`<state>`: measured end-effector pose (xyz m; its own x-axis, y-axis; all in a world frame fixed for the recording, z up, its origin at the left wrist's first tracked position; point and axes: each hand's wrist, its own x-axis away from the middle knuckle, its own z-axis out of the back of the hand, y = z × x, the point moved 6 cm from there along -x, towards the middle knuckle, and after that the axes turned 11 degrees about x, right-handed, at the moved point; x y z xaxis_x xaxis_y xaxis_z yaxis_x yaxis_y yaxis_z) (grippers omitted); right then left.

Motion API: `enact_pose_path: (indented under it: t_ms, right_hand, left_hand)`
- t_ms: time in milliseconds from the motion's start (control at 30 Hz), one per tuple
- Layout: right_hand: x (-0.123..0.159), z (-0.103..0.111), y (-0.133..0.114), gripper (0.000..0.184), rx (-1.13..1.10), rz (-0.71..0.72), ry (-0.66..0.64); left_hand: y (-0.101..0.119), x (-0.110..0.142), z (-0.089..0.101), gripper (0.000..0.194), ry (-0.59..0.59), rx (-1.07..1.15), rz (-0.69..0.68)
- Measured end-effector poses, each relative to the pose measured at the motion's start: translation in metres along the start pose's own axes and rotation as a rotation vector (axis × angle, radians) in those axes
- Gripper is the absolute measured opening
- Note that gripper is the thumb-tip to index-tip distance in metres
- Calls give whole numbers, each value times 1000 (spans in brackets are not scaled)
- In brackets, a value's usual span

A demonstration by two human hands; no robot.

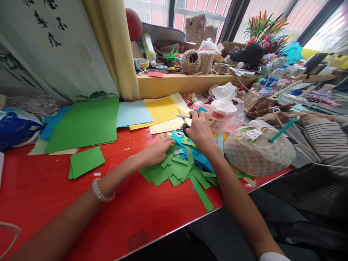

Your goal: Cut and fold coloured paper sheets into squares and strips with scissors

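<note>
- The left hand (160, 149) is reaching over the upper left of a loose pile of green and blue paper strips and scraps (176, 169); its fingers are bending close together, and whether they are pinching a piece I cannot tell.
- The right hand (201, 129) is holding silver-bladed scissors with black handles (180, 116) above the far side of the pile, the fingers closing around the handles and the blades pointing away to the left.
- A small teal paper piece (201, 109) is showing at the right hand's fingers; I cannot tell whether they are gripping it.
- The pile is lying on the red tabletop (108, 232), spreading toward the near edge.
- Large green paper sheets (87, 123) are lying to the left, with small green paper pieces (87, 162) sitting just in front.
- Behind the hands, a light-blue paper sheet (134, 113), a yellow paper sheet (160, 108) and cream paper pieces (167, 126) are lying side by side, partly overlapping.
- A coconut in white netting (258, 154) is resting right of the right forearm, a teal straw (284, 129) sticking out.
</note>
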<state>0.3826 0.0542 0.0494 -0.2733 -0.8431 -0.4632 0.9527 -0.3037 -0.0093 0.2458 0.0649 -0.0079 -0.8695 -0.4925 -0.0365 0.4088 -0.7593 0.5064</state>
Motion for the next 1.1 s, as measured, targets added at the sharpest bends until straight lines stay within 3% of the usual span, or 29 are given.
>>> enact_pose_path:
  t_ms: [100,233,300,433,633,867,1100]
  right_hand:
    - [0,1,0,41,8,0,3]
    - [0,3,0,41,10,5,-5]
    - [0,3,-1,42,12,11,-8]
    - [1,4,-3,42,10,22,1]
    - [2,0,-5,41,-6,41,0]
    - [2,0,-5,40,5,43,-16]
    - [1,3,-2,44,-3,25,0]
  left_hand:
    - [-9,11,22,48,1,-30,63]
    - [-25,58,32,54,-215,-274,353]
    - [-24,84,28,68,-255,-331,474]
    - [-3,103,-2,86,-242,-337,474]
    - [17,76,-28,89,-105,-282,461]
    - [27,29,-36,84,16,-128,334]
    - [36,-8,-41,87,82,-115,354]
